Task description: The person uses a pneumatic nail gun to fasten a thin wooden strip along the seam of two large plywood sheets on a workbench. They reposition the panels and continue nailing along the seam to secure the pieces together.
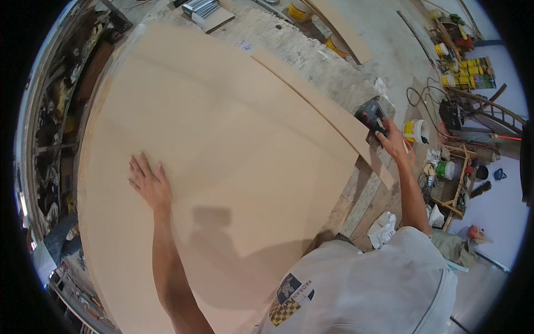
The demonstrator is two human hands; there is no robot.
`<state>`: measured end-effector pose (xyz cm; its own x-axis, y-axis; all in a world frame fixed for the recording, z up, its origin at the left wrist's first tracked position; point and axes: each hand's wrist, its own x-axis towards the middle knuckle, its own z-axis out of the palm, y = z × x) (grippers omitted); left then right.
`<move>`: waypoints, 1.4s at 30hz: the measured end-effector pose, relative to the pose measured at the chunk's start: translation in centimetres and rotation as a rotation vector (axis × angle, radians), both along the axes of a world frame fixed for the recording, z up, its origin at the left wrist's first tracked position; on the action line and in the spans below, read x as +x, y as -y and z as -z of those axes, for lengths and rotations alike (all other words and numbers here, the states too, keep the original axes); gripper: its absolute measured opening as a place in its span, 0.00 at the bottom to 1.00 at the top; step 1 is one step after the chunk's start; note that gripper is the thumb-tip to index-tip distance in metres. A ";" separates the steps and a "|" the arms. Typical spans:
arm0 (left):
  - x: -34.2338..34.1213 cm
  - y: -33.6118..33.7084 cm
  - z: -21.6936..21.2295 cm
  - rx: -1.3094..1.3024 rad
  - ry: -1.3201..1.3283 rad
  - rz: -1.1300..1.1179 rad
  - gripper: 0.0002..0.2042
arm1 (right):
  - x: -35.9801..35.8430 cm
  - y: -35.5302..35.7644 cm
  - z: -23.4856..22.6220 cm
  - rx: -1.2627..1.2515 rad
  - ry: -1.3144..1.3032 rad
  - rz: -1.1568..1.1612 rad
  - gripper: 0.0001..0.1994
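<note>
A large tan sheet of board (239,139) spreads out before me and fills most of the view. My left hand (149,182) lies flat on it toward the left, fingers spread and holding nothing. On the right, my right hand (394,138) is closed around a dark nail gun (370,115), with an orange hose near the wrist. The tool is over the outer edge of a narrow tan strip (311,106) that lies along the sheet's right edge. Whether its nose touches the strip cannot be made out.
A worn, stained work surface (278,33) shows beyond the sheet, bearing a pack of silvery strips (203,8). A white bucket (416,131) stands right of the nail gun. Yellow containers (473,72), cables and a wooden frame (453,192) line the right; cluttered shelving (69,94) is at left.
</note>
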<state>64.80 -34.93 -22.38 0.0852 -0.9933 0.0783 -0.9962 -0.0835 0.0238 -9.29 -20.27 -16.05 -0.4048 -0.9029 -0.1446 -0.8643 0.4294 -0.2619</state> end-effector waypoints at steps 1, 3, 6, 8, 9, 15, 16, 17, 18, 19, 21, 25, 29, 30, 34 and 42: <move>0.6 -0.4 0.2 0.001 0.021 0.004 0.34 | 0.4 0.2 0.8 0.026 -0.041 -0.082 0.34; 1.1 0.2 -0.5 0.080 0.029 -0.011 0.35 | -0.1 0.7 3.1 0.059 -0.037 -0.079 0.37; 1.7 2.0 -0.1 0.067 -0.101 0.120 0.37 | -3.2 -0.6 6.9 0.030 0.063 -0.012 0.43; 1.4 1.8 -0.9 0.095 -0.006 0.120 0.36 | -2.9 0.4 6.1 -0.066 0.123 -0.086 0.42; 1.4 1.5 -1.4 0.090 -0.021 0.113 0.36 | -1.8 1.7 4.4 0.066 -0.015 0.007 0.40; 1.5 0.6 -2.1 0.060 -0.100 0.105 0.36 | -6.7 12.7 -9.7 -0.105 0.069 0.320 0.19; 1.5 0.4 -2.2 0.073 -0.095 0.094 0.36 | -2.0 15.8 -13.9 -0.151 0.454 0.280 0.17; 1.5 0.6 -2.3 0.080 -0.098 0.092 0.36 | 2.8 18.3 -17.9 -0.096 0.524 0.183 0.17; 1.5 0.9 -2.5 0.072 -0.112 0.092 0.36 | 8.3 20.0 -20.5 -0.130 0.767 0.090 0.18; 1.3 1.1 -2.9 0.071 -0.125 0.102 0.36 | 14.5 21.9 -23.0 -0.010 0.848 -0.046 0.17; 1.2 1.0 -3.3 0.066 -0.152 0.112 0.36 | 23.8 27.0 -23.4 0.109 0.813 -0.074 0.18; 2.1 0.6 -2.5 0.038 -0.171 0.099 0.36 | 46.5 36.4 -18.7 0.356 0.862 -0.539 0.13; 2.5 0.7 -2.4 0.022 -0.206 0.095 0.37 | 62.9 41.4 -11.2 0.452 0.858 -0.690 0.14; 2.6 0.9 -2.3 0.015 -0.220 0.098 0.37 | 65.6 42.0 -9.8 0.410 0.860 -0.706 0.13; 2.9 0.6 -2.3 -0.019 -0.266 0.090 0.38 | 71.5 47.1 -3.8 0.520 0.978 -0.659 0.14; 2.8 0.3 -2.7 -0.032 -0.279 0.079 0.38 | 72.6 46.8 -4.2 0.496 0.866 -0.761 0.10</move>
